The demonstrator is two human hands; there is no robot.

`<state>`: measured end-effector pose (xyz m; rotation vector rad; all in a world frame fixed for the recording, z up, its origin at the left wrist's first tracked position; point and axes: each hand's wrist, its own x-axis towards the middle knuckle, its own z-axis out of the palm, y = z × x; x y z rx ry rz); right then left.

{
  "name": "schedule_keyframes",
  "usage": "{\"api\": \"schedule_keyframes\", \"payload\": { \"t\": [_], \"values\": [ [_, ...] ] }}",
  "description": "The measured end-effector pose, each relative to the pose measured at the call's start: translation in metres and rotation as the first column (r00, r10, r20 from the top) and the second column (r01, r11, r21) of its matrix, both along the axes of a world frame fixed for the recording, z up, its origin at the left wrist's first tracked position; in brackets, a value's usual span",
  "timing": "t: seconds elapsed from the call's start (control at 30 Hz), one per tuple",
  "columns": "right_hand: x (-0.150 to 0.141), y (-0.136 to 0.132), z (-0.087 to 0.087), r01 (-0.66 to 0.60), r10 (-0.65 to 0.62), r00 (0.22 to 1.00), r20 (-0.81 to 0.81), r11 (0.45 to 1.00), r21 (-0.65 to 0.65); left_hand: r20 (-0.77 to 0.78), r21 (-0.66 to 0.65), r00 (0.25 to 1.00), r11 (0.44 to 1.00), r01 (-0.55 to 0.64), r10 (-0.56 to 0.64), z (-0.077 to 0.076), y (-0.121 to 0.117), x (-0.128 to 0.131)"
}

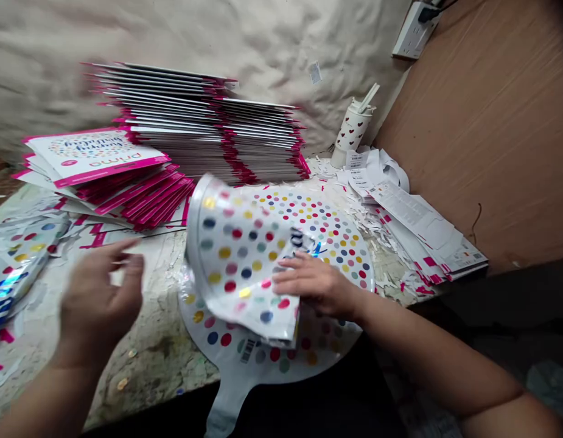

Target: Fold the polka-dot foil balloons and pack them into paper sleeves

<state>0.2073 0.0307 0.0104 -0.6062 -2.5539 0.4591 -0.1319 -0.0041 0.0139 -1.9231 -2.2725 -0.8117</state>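
A flat white foil balloon (281, 372) with coloured dots lies near the table's front edge, its tail hanging over. On top, a folded dotted balloon (240, 261) curls upward on its left side, blurred. My right hand (320, 283) lies on the folded balloon's right part, fingers stretched out flat and thumb hidden. Dark blue lettering shows partly beside those fingers. To the left, my left hand (103, 298) is raised over the table, blurred, with a gap between thumb and fingers and nothing in it. Another folded dotted balloon (23, 261) lies at the left edge.
Pink-and-white printed packets (103, 161) lie fanned at the left, before tall packet stacks (185, 115). At the right are a heart-patterned tumbler (352, 131), a label strip (358, 167), paper cards (422, 231) and paper scraps. A wooden panel (482, 134) borders the right side.
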Motion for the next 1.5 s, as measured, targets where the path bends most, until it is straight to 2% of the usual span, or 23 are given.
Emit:
{"api": "schedule_keyframes", "payload": {
  "t": [0.03,0.1,0.13,0.2,0.27,0.33,0.43,0.53,0.6,0.67,0.8,0.87,0.93,1.03,1.1,1.17,1.2,1.23,1.27,1.3,1.37,1.43,1.5],
  "values": [
    [0.002,-0.003,-0.013,-0.059,0.062,0.996,0.063,0.997,-0.046,-0.037,0.139,0.999,0.990,-0.015,0.021,0.007,0.002,0.005],
    [0.008,-0.005,-0.033,-0.127,0.146,0.978,0.147,0.983,-0.132,-0.157,0.252,0.976,0.950,0.185,-0.148,0.011,0.010,0.026],
    [0.011,-0.004,-0.039,-0.148,0.175,0.971,0.166,0.976,-0.160,-0.212,0.198,0.925,0.913,0.356,-0.314,0.008,0.015,0.041],
    [0.016,-0.003,-0.047,-0.188,0.220,0.960,0.174,0.965,-0.182,-0.230,-0.064,0.710,0.738,0.672,-0.666,-0.007,0.029,0.078],
    [0.019,-0.003,-0.051,-0.184,0.213,0.963,0.166,0.967,-0.174,-0.177,-0.310,0.534,0.562,0.767,-0.827,-0.027,0.041,0.111],
    [0.023,-0.005,-0.054,-0.109,0.131,0.982,0.139,0.981,-0.158,-0.147,-0.428,0.494,0.505,0.749,-0.857,-0.045,0.048,0.134],
    [0.031,-0.010,-0.059,-0.047,0.060,0.995,0.083,0.988,-0.150,-0.140,-0.450,0.525,0.526,0.721,-0.840,-0.057,0.049,0.143],
    [0.038,-0.014,-0.060,-0.119,0.134,0.989,0.069,0.976,-0.182,-0.132,-0.441,0.575,0.567,0.695,-0.807,-0.055,0.047,0.144],
    [0.039,-0.014,-0.057,-0.121,0.139,0.989,0.059,0.962,-0.245,-0.126,-0.446,0.619,0.601,0.663,-0.776,-0.053,0.047,0.149],
    [0.037,-0.010,-0.050,-0.046,0.064,0.997,0.038,0.935,-0.352,-0.119,-0.452,0.659,0.632,0.630,-0.742,-0.054,0.050,0.154],
    [0.021,0.012,-0.036,0.303,-0.283,0.951,0.122,0.786,-0.539,-0.054,-0.498,0.647,0.582,0.643,-0.760,-0.062,0.053,0.136],
    [0.010,0.026,-0.031,0.462,-0.386,0.886,0.256,0.686,-0.563,-0.035,-0.507,0.625,0.553,0.661,-0.780,-0.066,0.045,0.102],
    [-0.002,0.039,-0.027,0.560,-0.414,0.828,0.377,0.613,-0.558,-0.053,-0.503,0.630,0.566,0.653,-0.774,-0.067,0.032,0.057],
    [-0.016,0.052,-0.024,0.628,-0.427,0.777,0.462,0.577,-0.523,-0.156,-0.528,0.780,0.719,0.452,-0.606,-0.057,0.005,-0.001],
    [-0.023,0.056,-0.024,0.662,-0.437,0.746,0.502,0.569,-0.488,-0.211,-0.434,0.904,0.864,0.254,-0.371,-0.044,-0.012,-0.013],
    [-0.027,0.058,-0.025,0.685,-0.442,0.721,0.533,0.569,-0.455,-0.222,-0.211,0.944,0.958,0.197,-0.243,-0.033,-0.027,0.004],
    [-0.027,0.059,-0.025,0.693,-0.444,0.712,0.545,0.573,-0.438,-0.237,-0.102,0.930,0.960,0.262,-0.279,-0.030,-0.034,0.022],
    [-0.028,0.060,-0.025,0.698,-0.445,0.703,0.554,0.578,-0.421,-0.259,-0.036,0.873,0.907,0.418,-0.413,-0.030,-0.041,0.042],
    [-0.027,0.060,-0.024,0.703,-0.447,0.696,0.562,0.586,-0.404,-0.291,-0.057,0.799,0.843,0.534,-0.526,-0.033,-0.046,0.062],
    [-0.027,0.059,-0.023,0.706,-0.450,0.688,0.569,0.595,-0.384,-0.332,-0.083,0.758,0.818,0.570,-0.562,-0.038,-0.051,0.081],
    [-0.029,0.053,-0.019,0.726,-0.475,0.660,0.582,0.601,-0.333,-0.388,-0.141,0.709,0.799,0.585,-0.588,-0.055,-0.057,0.108],
    [-0.034,0.041,-0.016,0.756,-0.557,0.619,0.553,0.612,-0.231,-0.420,-0.183,0.695,0.805,0.565,-0.583,-0.071,-0.060,0.118],
    [-0.043,0.029,-0.019,0.685,-0.586,0.680,0.441,0.721,-0.100,-0.435,-0.202,0.693,0.813,0.547,-0.574,-0.080,-0.060,0.116]
  ]
}}
